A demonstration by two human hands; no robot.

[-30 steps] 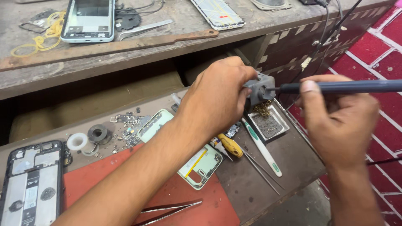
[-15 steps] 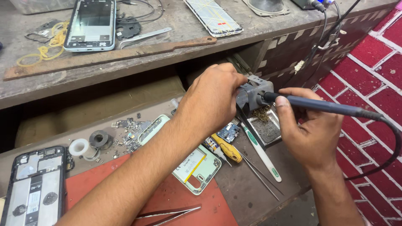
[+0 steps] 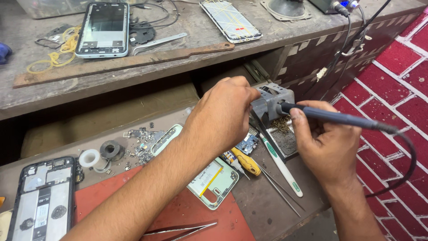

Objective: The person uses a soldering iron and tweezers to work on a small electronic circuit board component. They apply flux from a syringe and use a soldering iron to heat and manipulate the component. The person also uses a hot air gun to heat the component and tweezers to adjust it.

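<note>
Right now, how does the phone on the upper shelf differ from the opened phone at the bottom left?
The shelf phone lies screen-up with a pale frame; the opened phone has a black frame and shows its bare insides. The shelf phone is far from the hands, the opened one nearer the left forearm. Both lie flat.

The soldering iron (image 3: 339, 118) has a smooth, dark matt plastic handle, and its stand (image 3: 273, 101) looks like dull grey metal. The workbench (image 3: 187, 67) is rough, worn, unpainted wood. A matt red mat (image 3: 187, 214) lies beneath shiny metal tweezers (image 3: 180, 229). The screwdriver (image 3: 244, 161) has a glossy yellow plastic handle; the phone (image 3: 102, 29) has a glossy glass screen.
</note>
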